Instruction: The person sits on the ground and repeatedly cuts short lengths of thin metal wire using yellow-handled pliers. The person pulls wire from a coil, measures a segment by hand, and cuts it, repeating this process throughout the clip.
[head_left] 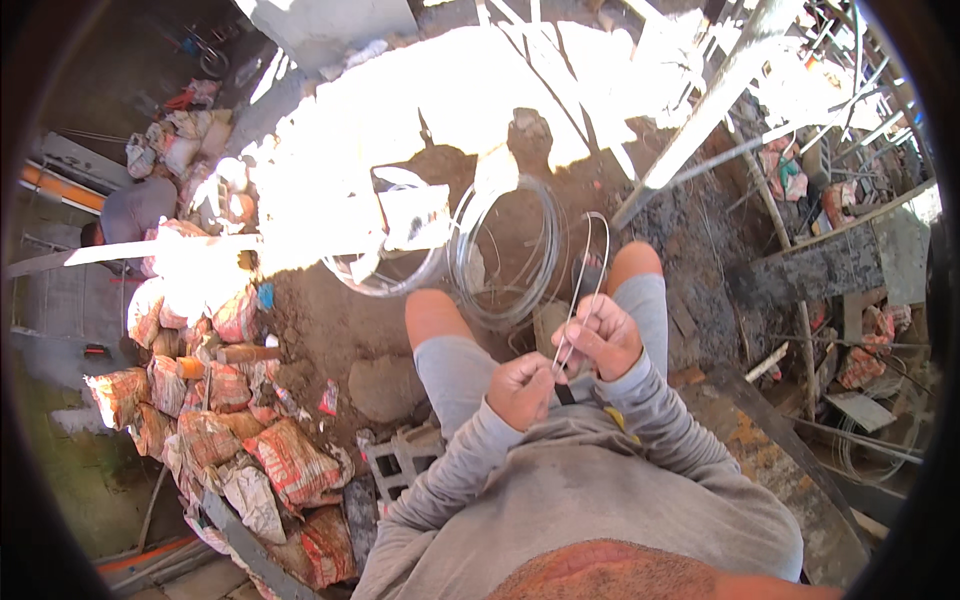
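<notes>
A thin metal wire (pixel 607 235), bent into a long narrow loop, rises from my hands past my right knee. My left hand (pixel 522 389) is closed in a pinch on its lower end, in front of my waist. Just above and to the right, my right hand (pixel 603 338) grips the same wire with thumb and fingers. Beyond my knees a coil of silvery wire (pixel 553 250) lies on the dirt. A second wire coil (pixel 385 290) lies to its left, partly under a pale block-like object (pixel 416 217).
Filled sacks (pixel 292 462) are piled along the left, near a grey hollow block (pixel 396 462). A person (pixel 138 208) is bent over behind the pile. On the right stand a slanting pole (pixel 700 110), boards (pixel 810 280) and scrap. Bright sunlight washes out the far ground.
</notes>
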